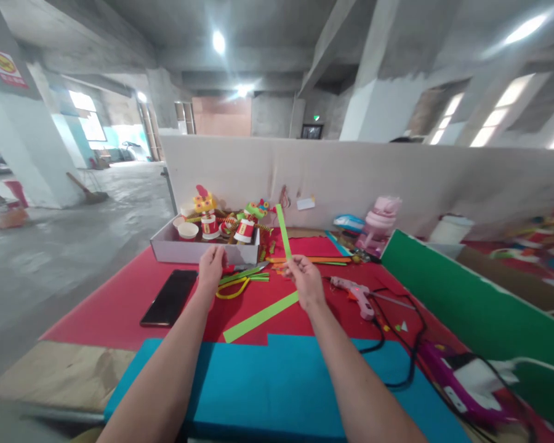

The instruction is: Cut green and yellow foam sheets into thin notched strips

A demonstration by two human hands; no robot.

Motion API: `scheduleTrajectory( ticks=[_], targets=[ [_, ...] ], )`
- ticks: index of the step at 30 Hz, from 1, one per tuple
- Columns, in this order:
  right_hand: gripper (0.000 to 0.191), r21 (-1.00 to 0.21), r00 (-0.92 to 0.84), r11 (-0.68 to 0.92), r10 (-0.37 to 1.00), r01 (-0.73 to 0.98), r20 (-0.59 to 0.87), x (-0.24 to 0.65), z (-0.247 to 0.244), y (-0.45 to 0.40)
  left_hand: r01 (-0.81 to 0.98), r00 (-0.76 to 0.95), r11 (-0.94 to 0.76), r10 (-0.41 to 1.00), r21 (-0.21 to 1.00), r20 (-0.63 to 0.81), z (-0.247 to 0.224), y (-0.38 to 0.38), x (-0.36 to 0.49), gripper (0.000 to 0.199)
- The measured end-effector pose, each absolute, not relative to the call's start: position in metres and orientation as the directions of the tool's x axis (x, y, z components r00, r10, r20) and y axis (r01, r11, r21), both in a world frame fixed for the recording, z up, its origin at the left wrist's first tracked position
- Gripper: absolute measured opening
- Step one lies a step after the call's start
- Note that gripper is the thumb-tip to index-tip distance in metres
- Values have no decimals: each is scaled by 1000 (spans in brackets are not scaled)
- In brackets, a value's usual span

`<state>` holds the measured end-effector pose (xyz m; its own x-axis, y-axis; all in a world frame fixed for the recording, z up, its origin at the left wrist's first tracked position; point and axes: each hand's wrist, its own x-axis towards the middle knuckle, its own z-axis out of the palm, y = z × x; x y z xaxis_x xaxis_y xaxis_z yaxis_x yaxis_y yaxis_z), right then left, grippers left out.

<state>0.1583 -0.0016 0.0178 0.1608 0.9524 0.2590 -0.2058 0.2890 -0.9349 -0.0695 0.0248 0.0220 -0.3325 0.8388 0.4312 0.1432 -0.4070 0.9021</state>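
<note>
My right hand (306, 282) pinches a light green paper strip (283, 231), which stands up from its fingertips. Below that hand, another length of green strip (261, 317) slants across the red table cover; whether the two join is hidden. My left hand (211, 271) has curled fingers in front of the white box, and what they hold, if anything, does not show. Just right of it lie red-handled scissors (258, 267), thin green strips (244, 275) and a yellow loop (233, 289). Orange strips (323, 259) lie behind my right hand.
A white box (203, 253) holds paper-cup figures. A black phone (170, 298) lies at left. A pink glue gun (357, 295) with a black cord rests at right, near a purple power strip (471, 387). A green panel (471, 295) borders the right side; blue sheet (268, 381) covers the front.
</note>
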Motion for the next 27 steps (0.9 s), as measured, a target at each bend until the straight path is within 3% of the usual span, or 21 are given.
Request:
scheduleTrajectory(
  ticks=[3, 9, 14, 18, 23, 27],
  targets=[
    [32, -876, 74, 183, 983, -447, 168, 144, 26, -20, 125, -101, -444, 884, 887, 456, 34, 5, -41, 39],
    [36, -739, -32, -16, 999, -674, 8, 123, 42, -83, 71, 348, -474, 836, 878, 424, 55, -72, -11, 40],
    [35, -820, -100, -2, 993, -573, 67, 123, 50, -96, 73, 435, -311, 865, 948, 250, 49, -98, -15, 39],
    [32, -892, -80, -15, 997, -452, 24, 121, 46, -78, 168, 484, -348, 844, 922, 230, 48, -86, -21, 38],
    [37, -867, -48, -5, 999, -499, 22, 120, 11, -59, 234, 506, -325, 845, 916, 171, 33, -63, -21, 44],
    [36, -854, 24, 5, 1000, -520, -9, 128, -12, -52, 386, 505, -284, 861, 878, 56, 18, -54, -23, 40]
  ],
)
